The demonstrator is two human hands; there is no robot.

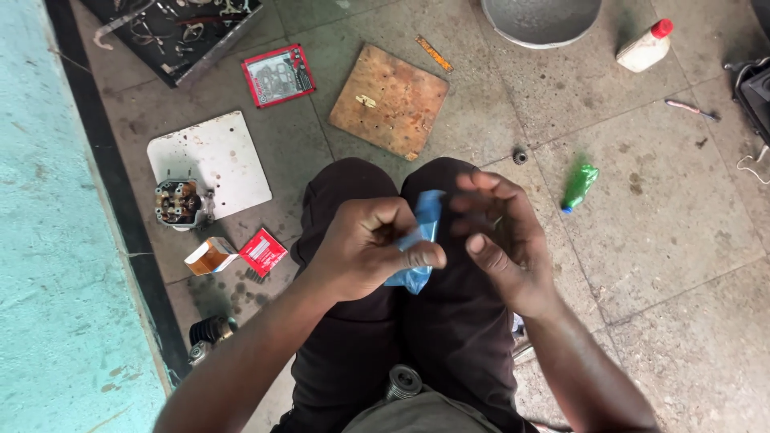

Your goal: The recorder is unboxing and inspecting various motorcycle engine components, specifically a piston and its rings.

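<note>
My left hand (369,244) is closed around a crumpled piece of blue plastic (421,240), pinching it between thumb and fingers above my knees in dark trousers. My right hand (501,240) hovers right beside it with fingers curled and apart, its fingertips near the top of the blue plastic; whether they touch it I cannot tell. A small round metal part (403,380) rests on my lap below the hands.
On the tiled floor lie a rusty square plate (391,100), a white board (212,160) with an engine part (178,204), a red packet (278,74), an open red-and-orange carton (237,254), a green bottle (579,186), a white bottle (646,48), a metal basin (541,20), a small gear (520,156), and a tray of tools (172,32). A turquoise wall (48,240) stands left.
</note>
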